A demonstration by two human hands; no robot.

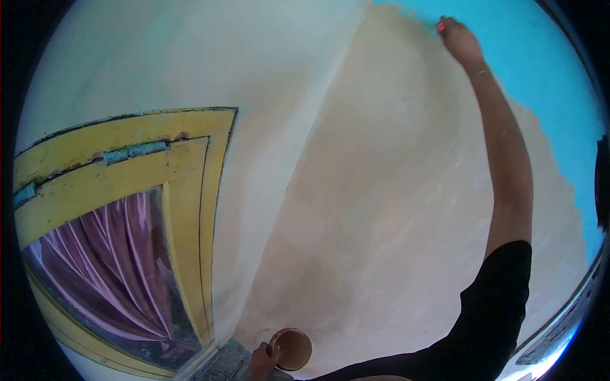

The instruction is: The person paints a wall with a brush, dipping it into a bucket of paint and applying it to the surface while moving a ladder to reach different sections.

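My right hand [459,40], high up at the wall, is closed around what looks like a paintbrush [440,26]; only a bit of its red handle shows. It is at the border where turquoise paint [527,57] meets the beige wall [394,159]. Low down near the wall corner, my left hand [262,363] grips a round brown mug [293,349] at its side. The mug's open mouth faces me and its inside looks beige-brown.
On the left stands a yellow window frame [187,254] with turquoise-smeared hinges [135,152] and a purple curtain [121,267] behind glass. A wall corner runs diagonally down the middle. A grey, stained surface [222,363] lies below, beside my left hand.
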